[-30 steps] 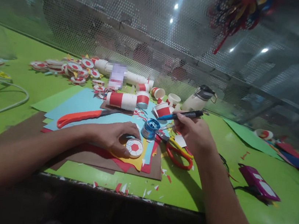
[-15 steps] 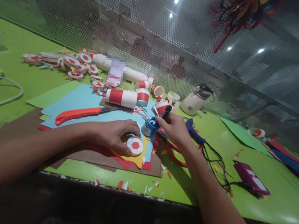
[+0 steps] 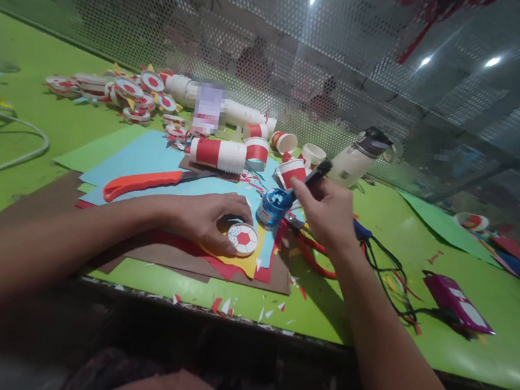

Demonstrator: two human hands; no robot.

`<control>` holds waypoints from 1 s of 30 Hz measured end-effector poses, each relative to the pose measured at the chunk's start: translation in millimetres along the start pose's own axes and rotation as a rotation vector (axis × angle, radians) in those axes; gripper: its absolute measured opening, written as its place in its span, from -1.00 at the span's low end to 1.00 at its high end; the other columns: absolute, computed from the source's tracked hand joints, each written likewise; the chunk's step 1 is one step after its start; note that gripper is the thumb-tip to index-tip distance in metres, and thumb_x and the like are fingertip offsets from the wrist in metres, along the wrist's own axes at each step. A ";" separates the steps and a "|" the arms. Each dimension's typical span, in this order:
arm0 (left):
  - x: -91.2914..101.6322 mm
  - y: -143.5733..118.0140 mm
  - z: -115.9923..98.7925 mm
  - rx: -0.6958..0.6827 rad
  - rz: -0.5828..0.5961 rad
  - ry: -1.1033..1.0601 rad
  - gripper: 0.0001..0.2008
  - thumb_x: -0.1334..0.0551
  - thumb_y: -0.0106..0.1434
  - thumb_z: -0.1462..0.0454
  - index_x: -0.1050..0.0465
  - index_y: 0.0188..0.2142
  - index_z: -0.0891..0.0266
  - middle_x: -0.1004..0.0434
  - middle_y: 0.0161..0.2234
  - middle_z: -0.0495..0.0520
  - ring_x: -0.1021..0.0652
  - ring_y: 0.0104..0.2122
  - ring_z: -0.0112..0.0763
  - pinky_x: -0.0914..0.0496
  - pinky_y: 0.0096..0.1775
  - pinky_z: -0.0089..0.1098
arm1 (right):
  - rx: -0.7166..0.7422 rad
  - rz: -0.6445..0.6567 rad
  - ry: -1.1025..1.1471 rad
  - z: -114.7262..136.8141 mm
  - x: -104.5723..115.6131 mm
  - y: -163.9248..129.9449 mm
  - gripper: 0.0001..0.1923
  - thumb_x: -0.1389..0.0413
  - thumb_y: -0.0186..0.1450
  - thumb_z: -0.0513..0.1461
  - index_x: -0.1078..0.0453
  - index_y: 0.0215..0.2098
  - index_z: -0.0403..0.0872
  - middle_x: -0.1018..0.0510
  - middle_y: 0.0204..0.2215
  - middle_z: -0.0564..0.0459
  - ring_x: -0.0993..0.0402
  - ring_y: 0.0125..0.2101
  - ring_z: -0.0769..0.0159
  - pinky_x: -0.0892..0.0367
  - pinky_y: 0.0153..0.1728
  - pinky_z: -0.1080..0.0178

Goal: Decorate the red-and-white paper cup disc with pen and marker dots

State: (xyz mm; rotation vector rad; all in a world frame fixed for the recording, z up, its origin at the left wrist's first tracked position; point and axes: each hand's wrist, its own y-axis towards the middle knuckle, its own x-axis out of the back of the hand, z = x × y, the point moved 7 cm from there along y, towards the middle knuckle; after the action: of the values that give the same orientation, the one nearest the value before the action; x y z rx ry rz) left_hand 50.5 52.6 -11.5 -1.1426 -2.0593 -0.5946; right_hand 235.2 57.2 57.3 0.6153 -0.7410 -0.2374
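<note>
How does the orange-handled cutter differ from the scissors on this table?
The orange-handled cutter lies in full view on the blue paper, beyond the left hand; the scissors are partly hidden under the right hand. The cutter has one straight orange handle, the scissors looped red handles. Both lie flat, untouched.

1. The green table looks smooth and slightly glossy (lamps reflect in it).
2. On the table, the coloured sheets are matt paper.
3. Behind the sheets, the cups look like paper.
4. The wall behind the table is perforated shiny metal.
5. The knife handle is smooth orange plastic.
</note>
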 end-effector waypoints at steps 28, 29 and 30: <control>0.5 -1.6 5.7 0.108 -0.012 -0.040 -0.51 -0.41 0.10 0.03 -0.35 -0.08 0.19 -0.40 -0.13 0.04 -0.44 -0.15 -0.23 -0.35 -0.12 -0.29 | -0.145 0.244 0.411 34.6 -27.0 -49.4 -0.84 -0.18 0.28 -0.18 -0.39 -0.41 -0.08 -0.47 -0.63 0.16 -0.36 -0.64 0.43 -0.29 -0.60 0.35; 0.5 -1.6 5.5 0.112 -0.011 -0.037 -0.51 -0.42 0.10 0.03 -0.35 -0.08 0.20 -0.39 -0.13 0.04 -0.43 -0.16 -0.24 -0.34 -0.13 -0.29 | -0.134 0.246 0.393 34.5 -27.9 -49.7 -0.83 -0.18 0.29 -0.17 -0.39 -0.42 -0.08 -0.47 -0.63 0.15 -0.36 -0.63 0.42 -0.29 -0.59 0.35; 0.5 -1.6 5.2 0.118 -0.008 -0.035 -0.50 -0.42 0.09 0.03 -0.35 -0.08 0.20 -0.39 -0.14 0.04 -0.43 -0.16 -0.24 -0.34 -0.13 -0.30 | -0.125 0.244 0.379 34.2 -28.4 -49.9 -0.82 -0.18 0.29 -0.16 -0.40 -0.42 -0.08 -0.47 -0.62 0.15 -0.37 -0.62 0.42 -0.30 -0.58 0.35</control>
State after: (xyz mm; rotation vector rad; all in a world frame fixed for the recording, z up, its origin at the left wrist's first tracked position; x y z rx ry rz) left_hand 47.1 55.5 -14.6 -1.0843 -2.0999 -0.4535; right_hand 191.5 14.0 31.1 0.4285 -0.4252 0.0586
